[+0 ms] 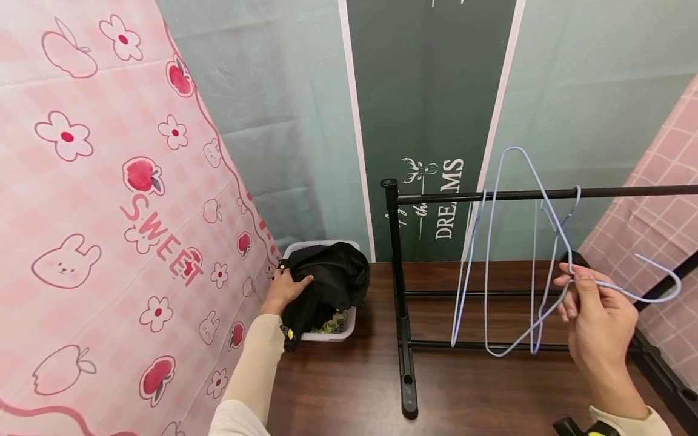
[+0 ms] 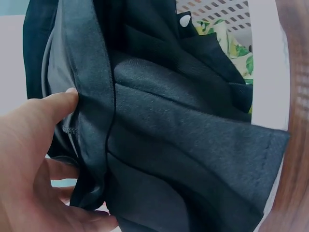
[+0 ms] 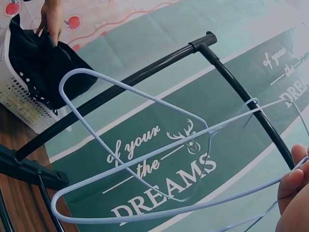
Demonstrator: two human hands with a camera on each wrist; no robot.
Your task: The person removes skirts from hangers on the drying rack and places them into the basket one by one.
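Observation:
A black garment [image 1: 327,272] lies bunched in a white basket [image 1: 349,327], partly draped over its rim. My left hand [image 1: 286,287] pinches the garment's edge. In the left wrist view the thumb lies on the front of a band of dark cloth [image 2: 193,116], with the fingers behind it. My right hand [image 1: 602,321] holds a light purple hanger [image 1: 646,300] by the neck, between thumb and fingers. The hanger's hook points to the right, and its frame extends left in front of the black rack [image 1: 436,198].
More light purple hangers [image 1: 453,339] hang from the rack's rod. Yellow-green patterned cloth [image 1: 332,323] shows beneath the black garment. A pink printed curtain [image 1: 163,242] stands left of the basket, and a green printed cloth [image 1: 425,91] hangs behind. The floor [image 1: 338,387] is brown wood.

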